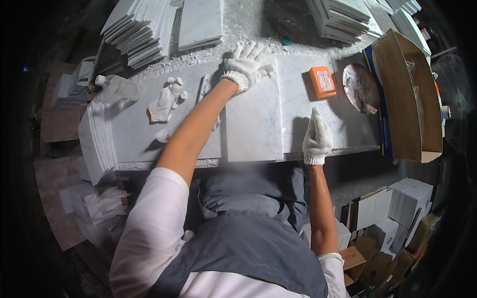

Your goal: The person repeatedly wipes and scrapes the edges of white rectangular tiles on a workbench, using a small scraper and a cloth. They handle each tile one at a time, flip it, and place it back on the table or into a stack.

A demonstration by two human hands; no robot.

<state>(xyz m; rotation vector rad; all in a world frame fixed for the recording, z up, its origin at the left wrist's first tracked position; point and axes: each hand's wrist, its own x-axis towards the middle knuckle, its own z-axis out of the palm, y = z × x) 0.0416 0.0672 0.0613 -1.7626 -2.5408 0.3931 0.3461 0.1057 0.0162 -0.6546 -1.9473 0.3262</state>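
My left hand [246, 65], in a white knit glove, lies with fingers spread over the far end of a pale marble tile [253, 126]. The tile rests on the bench in front of me, its near end at the front edge. To the right of it, my gloved right hand [317, 140] is held edge-on with its fingers stretched out and nothing seen in it. Whether that hand touches the bench I cannot tell. Beyond it sits an orange block with a pale label [323, 82]. A white marker pen [203, 88] lies left of my left forearm.
A spare glove [167, 102] and a clear bottle [119, 87] lie at left. Stacked tiles stand at far left [141, 32] and far right [343, 20]. A round dusty disc [360, 88] lies beside an open cardboard box [405, 94]. White boxes [410, 203] stand below right.
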